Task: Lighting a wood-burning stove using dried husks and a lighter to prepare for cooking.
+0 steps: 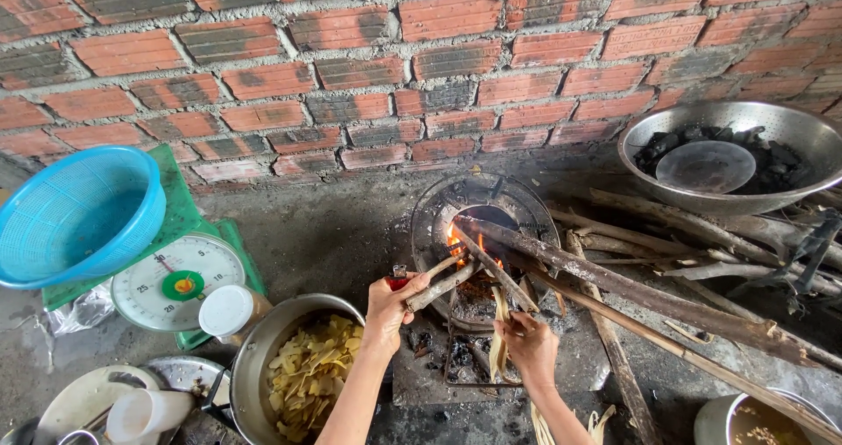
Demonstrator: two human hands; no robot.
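- Your right hand (529, 347), lowest in frame, fingers closed round pale dry husk strips (499, 340), tips pointing up twd the stove mouth.
- Your left hand (392, 309) clamped on a short stick (441, 286) w/ a red lighter (397, 281) tucked in the same grip; stick's far end pokes into the fire.
- Flame (455, 239) burning inside the round stove (474, 201), long branches (631, 291) feeding in from the right.
- Pot of yellow chips (311, 370) just left of your left arm; scale (175, 280), blue basket (79, 213) further left.
- Metal bowl of charcoal (732, 156) far right, by the brick wall (351, 68).

Long branches (649, 300) bar the stove's (438, 213) right; its left floor (333, 234) lies open.
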